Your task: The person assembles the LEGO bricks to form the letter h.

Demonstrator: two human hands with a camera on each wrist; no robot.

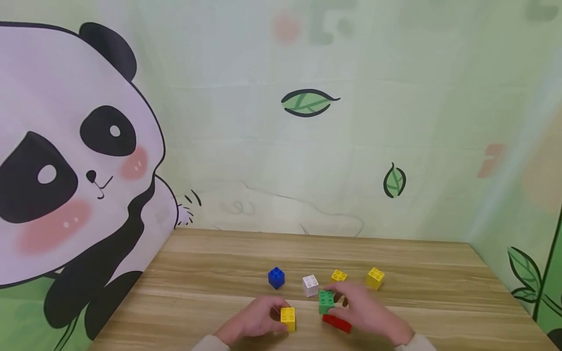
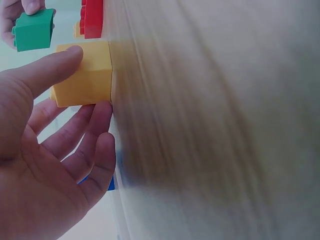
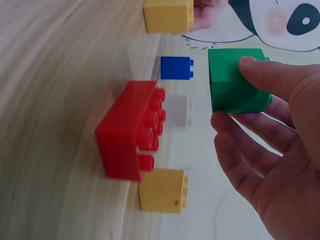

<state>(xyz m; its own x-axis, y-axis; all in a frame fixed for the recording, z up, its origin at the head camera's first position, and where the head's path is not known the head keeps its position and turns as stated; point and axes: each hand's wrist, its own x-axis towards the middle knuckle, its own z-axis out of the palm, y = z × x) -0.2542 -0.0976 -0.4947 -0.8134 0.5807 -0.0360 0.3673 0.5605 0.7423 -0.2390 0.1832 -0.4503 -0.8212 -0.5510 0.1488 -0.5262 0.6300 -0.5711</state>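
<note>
My left hand (image 1: 260,317) pinches a yellow toy brick (image 1: 288,318) between thumb and fingers, and the left wrist view shows that brick (image 2: 84,75) low at the tabletop. In my right hand (image 1: 366,309) is a green brick (image 1: 326,302), pinched by thumb and fingertips. The right wrist view has the green brick (image 3: 237,80) raised above the level of a red brick (image 3: 131,132). That longer red brick (image 1: 337,322) lies on the table just below the right hand, partly covered by the green one in the head view.
Behind the hands stand a blue brick (image 1: 276,277), a white brick (image 1: 310,285) and two yellow bricks, one partly behind the right hand (image 1: 338,276) and another further right (image 1: 375,278). The wooden table (image 1: 197,273) meets a printed backdrop (image 1: 246,146) with a panda.
</note>
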